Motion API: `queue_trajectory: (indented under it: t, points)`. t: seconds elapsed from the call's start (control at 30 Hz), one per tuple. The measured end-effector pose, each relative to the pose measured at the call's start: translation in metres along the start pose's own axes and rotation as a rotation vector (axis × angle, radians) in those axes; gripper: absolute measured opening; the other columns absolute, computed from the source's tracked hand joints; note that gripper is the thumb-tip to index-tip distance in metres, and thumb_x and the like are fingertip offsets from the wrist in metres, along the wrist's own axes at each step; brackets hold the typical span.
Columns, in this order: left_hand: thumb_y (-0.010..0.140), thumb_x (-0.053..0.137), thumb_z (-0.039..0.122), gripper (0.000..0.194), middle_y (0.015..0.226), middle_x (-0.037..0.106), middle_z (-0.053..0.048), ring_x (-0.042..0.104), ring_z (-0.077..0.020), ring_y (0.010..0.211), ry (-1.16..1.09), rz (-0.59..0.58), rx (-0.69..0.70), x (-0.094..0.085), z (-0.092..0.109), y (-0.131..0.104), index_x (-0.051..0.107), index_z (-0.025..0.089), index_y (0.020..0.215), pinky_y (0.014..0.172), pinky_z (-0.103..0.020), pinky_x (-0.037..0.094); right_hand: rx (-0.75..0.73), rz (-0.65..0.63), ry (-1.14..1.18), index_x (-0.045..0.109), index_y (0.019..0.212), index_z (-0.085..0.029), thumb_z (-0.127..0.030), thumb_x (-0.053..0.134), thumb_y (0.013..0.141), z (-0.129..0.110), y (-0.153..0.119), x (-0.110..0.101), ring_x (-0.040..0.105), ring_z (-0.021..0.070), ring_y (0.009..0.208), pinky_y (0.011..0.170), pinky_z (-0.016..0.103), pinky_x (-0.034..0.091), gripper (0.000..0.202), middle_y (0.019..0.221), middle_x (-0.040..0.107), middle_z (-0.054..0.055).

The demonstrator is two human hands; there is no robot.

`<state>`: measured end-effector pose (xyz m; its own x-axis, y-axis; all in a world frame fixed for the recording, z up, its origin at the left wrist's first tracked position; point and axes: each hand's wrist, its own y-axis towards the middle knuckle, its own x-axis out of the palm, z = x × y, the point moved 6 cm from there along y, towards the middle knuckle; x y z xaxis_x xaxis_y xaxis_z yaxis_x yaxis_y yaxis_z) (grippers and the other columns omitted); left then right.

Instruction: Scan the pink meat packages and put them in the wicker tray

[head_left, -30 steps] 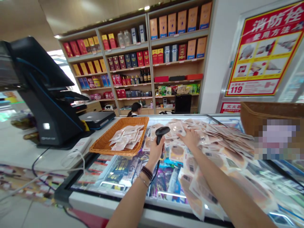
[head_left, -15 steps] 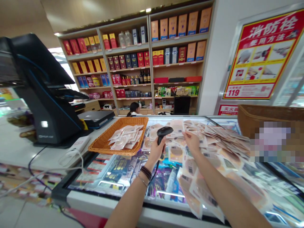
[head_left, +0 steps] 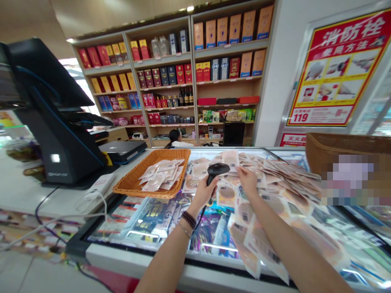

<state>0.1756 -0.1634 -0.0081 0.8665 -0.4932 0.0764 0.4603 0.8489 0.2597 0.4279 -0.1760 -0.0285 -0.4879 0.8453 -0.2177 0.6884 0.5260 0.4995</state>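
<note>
My left hand (head_left: 204,194) is wrapped round the handle of a black barcode scanner (head_left: 218,168), whose head points right. Its cable runs down beside my wrist. With fingers pinched, my right hand (head_left: 248,179) holds the edge of a flat, clear food packet (head_left: 230,159) with a barcode, just past the scanner's head. Many similar packets (head_left: 287,177) lie spread and overlapping over the glass top around my right arm. To the left, an orange wicker basket (head_left: 128,184) contains a pile of packets (head_left: 161,174).
A freezer (head_left: 137,260) with a glass lid lies under my arms, bagged goods inside. On the left counter stand a black checkout terminal (head_left: 61,130) and a scale (head_left: 124,151). A brown basket (head_left: 314,156) is at the right. Behind, a person (head_left: 177,139) sits before shelves of boxes.
The scanner in my left hand has shifted right, nearer to the packet. The packet in my right hand has risen slightly and tilted more upright. The person behind has moved a little right.
</note>
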Motion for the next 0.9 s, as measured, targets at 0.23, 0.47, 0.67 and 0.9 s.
queue_trajectory:
  t: [0.23,0.47,0.67,0.9]
  points:
    - [0.075,0.079,0.087,0.068,0.058,0.054,0.007,0.046,-0.0074,0.040,-0.049,0.123,0.062,-0.020,0.015,0.004,0.055,0.024,0.084,0.042,-0.022,0.038,-0.030,0.020,-0.010,0.088,0.097,-0.022,-0.080,0.058,0.088,-0.018,0.007,0.001,0.083,0.0406,0.102,0.093,0.051,0.063,0.066,0.105,0.088,0.018]
    - [0.073,0.080,0.090,0.073,0.062,0.055,0.006,0.048,-0.0086,0.045,-0.115,0.349,0.138,-0.102,0.075,-0.003,0.053,0.024,0.086,0.044,-0.022,0.043,-0.060,-0.146,0.249,0.083,0.079,-0.024,-0.081,0.074,0.068,-0.074,0.028,0.062,0.076,0.0343,0.071,0.066,0.044,0.058,0.059,0.077,0.083,0.014]
    - [0.073,0.078,0.091,0.074,0.057,0.052,0.005,0.049,-0.0094,0.045,0.022,0.533,0.152,-0.183,0.104,-0.046,0.050,0.024,0.075,0.044,-0.022,0.042,0.020,-0.458,0.427,0.074,0.065,-0.024,-0.072,0.077,0.064,-0.141,-0.019,0.161,0.055,0.0205,0.048,0.049,0.033,0.042,0.048,0.048,0.060,0.002]
    - [0.067,0.080,0.094,0.077,0.061,0.056,0.005,0.051,-0.0095,0.045,0.086,0.710,0.112,-0.247,0.089,-0.088,0.054,0.023,0.079,0.044,-0.023,0.045,-0.033,-0.618,0.364,0.082,0.078,-0.023,-0.058,0.075,0.081,-0.188,-0.087,0.241,0.066,0.0226,0.050,0.054,0.033,0.055,0.036,0.052,0.066,0.001]
